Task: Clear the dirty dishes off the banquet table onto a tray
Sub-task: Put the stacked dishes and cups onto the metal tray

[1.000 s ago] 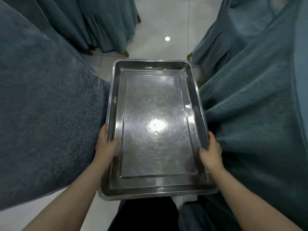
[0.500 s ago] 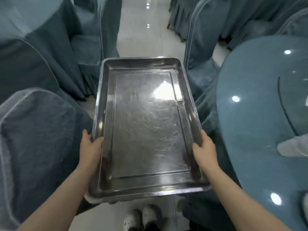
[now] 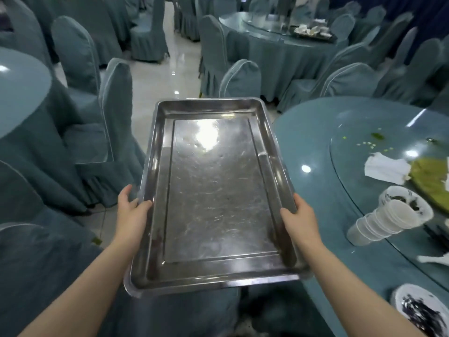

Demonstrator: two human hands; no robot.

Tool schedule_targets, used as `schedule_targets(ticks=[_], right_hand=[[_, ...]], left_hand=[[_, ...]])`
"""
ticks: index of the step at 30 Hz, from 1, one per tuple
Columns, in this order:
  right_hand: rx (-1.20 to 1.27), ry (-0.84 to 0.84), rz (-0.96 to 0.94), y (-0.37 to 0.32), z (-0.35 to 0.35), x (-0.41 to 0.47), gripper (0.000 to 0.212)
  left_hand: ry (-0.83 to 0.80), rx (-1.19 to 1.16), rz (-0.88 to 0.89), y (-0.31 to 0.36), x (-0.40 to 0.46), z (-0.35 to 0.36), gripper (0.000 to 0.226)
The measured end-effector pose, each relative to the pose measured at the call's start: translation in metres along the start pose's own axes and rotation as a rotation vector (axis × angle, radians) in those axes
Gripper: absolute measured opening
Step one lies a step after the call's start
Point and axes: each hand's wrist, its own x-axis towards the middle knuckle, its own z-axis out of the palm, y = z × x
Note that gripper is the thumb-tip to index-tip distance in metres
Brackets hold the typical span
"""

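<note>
A person carries a rectangular stainless-steel tray (image 3: 213,190) out in front of the body, level and lengthwise, its scratched floor bare and catching a ceiling-light glare toward the far end. The left hand (image 3: 130,212) grips the tray's left long rim near the near end, thumb hooked over the lip and fingers underneath; the right hand (image 3: 300,215) grips the right long rim opposite it in the same way. The 2 hands are apart, with the tray's full width between them.

Just right of the tray stands the round banquet table (image 3: 323,147), covered in blue-grey cloth under a glass top with a glass turntable (image 3: 354,156). On that table, right of the tray, lie a stack of clear plastic cups (image 3: 388,218) tipped on its side, a crumpled white napkin (image 3: 385,167), a yellow-green patch of leftovers (image 3: 430,181) and, near the tray's near right corner, a white plate (image 3: 401,296) with dark scraps. Cloth-covered chairs (image 3: 114,113) stand left of the tray, and beyond its far end another round table (image 3: 272,27) bears dishes.
</note>
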Motion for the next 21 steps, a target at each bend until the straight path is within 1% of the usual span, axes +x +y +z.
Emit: schedule_targets(ticks=[3,5,8,9,13,16,18,21], right_hand=[[0.015,0.052,0.02,0.012,-0.018,0.032,0.041],[0.014,0.05,0.051,0.022,-0.028,0.057,0.033],[0.034,0.054,0.093,0.042,-0.044,0.099,0.043],[0.037,0.053,0.1,0.048,-0.048,0.112,0.044],[0.07,0.015,0.19,0.075,-0.06,0.16,0.054],[0.076,0.045,0.269,0.088,-0.066,0.188,0.06],[0.084,0.046,0.287,0.093,-0.071,0.203,0.059],[0.123,0.037,0.285,0.098,-0.076,0.221,0.052]], left_hand=[[-0.006,0.017,-0.004,0.006,0.016,0.046,0.06],[-0.005,0.039,-0.019,0.008,0.03,0.079,0.059],[-0.004,0.089,0.008,0.015,0.051,0.134,0.061],[0.0,0.096,0.006,0.016,0.057,0.151,0.062],[-0.002,0.062,-0.077,0.012,0.08,0.209,0.063],[-0.01,0.074,-0.128,0.007,0.097,0.24,0.064],[-0.011,0.075,-0.146,0.006,0.106,0.253,0.063],[-0.049,0.118,-0.136,0.009,0.118,0.275,0.061]])
